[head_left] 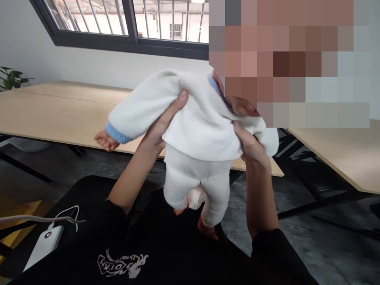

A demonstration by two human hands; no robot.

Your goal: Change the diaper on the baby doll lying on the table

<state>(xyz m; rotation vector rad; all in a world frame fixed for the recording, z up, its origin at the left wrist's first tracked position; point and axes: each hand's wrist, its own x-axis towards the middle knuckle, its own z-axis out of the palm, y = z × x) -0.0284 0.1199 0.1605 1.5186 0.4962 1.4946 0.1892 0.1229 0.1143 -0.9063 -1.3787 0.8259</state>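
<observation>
Tabletop [68,114] lies beyond fingers. Baby doll [196,174] held up betw both hands. White fleece top [202,126] gripped at sides: L hand [166,118] & R hand [251,144], fingers closed on fabric. Power bank [44,245] well below L fingers.

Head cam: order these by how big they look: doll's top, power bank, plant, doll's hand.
Doll's top looks largest. Power bank and plant look alike, and the frame edge cuts off the plant, so I can't rank them. Doll's hand looks smallest.
</observation>
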